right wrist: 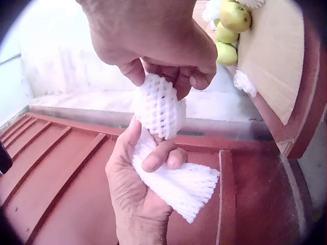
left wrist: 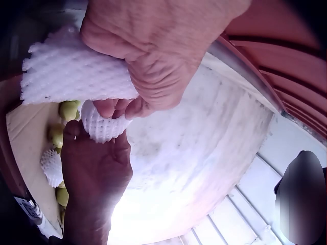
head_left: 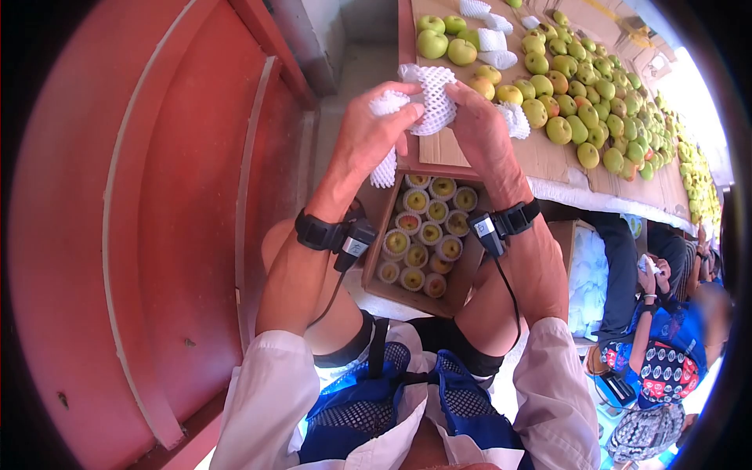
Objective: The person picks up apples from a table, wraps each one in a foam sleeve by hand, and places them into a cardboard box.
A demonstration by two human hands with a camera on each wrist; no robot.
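Both hands meet at a white foam net (head_left: pixel 435 100) in front of the table edge. In the right wrist view the right hand (right wrist: pixel 153 35) pinches the rounded net (right wrist: pixel 159 107) from above; whether an apple is inside cannot be told. Beneath it, the left hand (right wrist: pixel 135 191) touches that net's lower side and also grips a flattened length of foam netting (right wrist: pixel 179 189) in its curled fingers. The left wrist view shows this netting (left wrist: pixel 76 71) sticking out of the left hand (left wrist: pixel 153 56), with the right hand (left wrist: pixel 94 178) at the smaller net (left wrist: pixel 104 125).
Below the hands stands a cardboard box (head_left: pixel 407 298) of netted apples. Many loose apples (head_left: pixel 587 117) and several foam nets (head_left: pixel 493 39) lie on the cardboard-covered table (head_left: pixel 442 149). A red panel (head_left: pixel 188 196) rises at the left. Another person (head_left: pixel 666 345) sits at the right.
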